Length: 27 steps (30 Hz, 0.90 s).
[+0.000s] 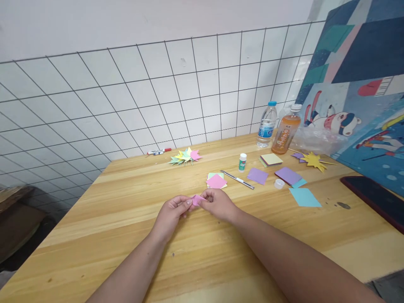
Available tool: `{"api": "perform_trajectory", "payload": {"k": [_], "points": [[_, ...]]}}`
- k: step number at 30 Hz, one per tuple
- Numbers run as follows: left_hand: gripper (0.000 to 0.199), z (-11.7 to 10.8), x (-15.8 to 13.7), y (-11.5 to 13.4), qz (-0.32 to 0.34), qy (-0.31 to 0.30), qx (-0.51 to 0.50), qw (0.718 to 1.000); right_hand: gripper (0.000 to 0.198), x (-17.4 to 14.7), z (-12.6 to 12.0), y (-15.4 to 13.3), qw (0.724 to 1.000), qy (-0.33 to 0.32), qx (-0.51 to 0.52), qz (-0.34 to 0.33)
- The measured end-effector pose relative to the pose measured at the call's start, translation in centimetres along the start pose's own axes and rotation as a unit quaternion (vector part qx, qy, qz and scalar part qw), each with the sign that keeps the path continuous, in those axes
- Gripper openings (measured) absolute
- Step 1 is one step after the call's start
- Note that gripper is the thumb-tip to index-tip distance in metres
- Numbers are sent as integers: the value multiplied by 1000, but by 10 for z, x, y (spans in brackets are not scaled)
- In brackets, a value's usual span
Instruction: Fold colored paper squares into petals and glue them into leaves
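Note:
A small folded piece of pink paper (197, 199) is pinched between both hands above the wooden table. My left hand (175, 210) grips its left end with thumb and fingers. On the opposite end, my right hand (217, 203) is closed around the paper's edge and hides part of it. Just beyond the right hand lies a stack of pink and green paper squares (216, 182). A slim utility knife (237, 179) rests diagonally beside that stack. Behind it a green-and-white glue stick (242, 162) stands upright.
Folded paper leaves (186, 156) and markers (159, 151) lie along the back. To the right are purple paper (257, 176), a white cap (279, 184), blue paper (305, 197), a yellow paper star (313, 161), a water bottle (267, 125), an orange drink bottle (286, 130) and a phone (372, 200).

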State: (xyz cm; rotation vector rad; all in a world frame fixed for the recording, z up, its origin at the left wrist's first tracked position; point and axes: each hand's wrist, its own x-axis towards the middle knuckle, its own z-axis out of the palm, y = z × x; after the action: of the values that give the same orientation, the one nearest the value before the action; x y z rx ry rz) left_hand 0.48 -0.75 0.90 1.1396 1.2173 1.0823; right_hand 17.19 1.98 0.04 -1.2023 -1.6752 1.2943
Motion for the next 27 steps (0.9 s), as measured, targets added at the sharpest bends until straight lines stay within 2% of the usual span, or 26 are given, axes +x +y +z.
{"api": "perform_trajectory", "payload": {"k": [8,14,18,21,27], "points": [[36,1,-1,0,-5,0,45,999,21,-1,-3,-4,999,-8,52,8],[30,3,-2,1,28,25,84,996,19,0,-2,-2,999,-12,51,5],[30,4,-1,-2,42,7,116,992,17,1,1,1,995,-7,92,-23],[28,4,2,-7,61,-10,139,988,13,1,3,2,992,2,123,-19],[31,4,2,-9,62,-24,139,988,12,2,1,1,993,16,118,-13]]}}
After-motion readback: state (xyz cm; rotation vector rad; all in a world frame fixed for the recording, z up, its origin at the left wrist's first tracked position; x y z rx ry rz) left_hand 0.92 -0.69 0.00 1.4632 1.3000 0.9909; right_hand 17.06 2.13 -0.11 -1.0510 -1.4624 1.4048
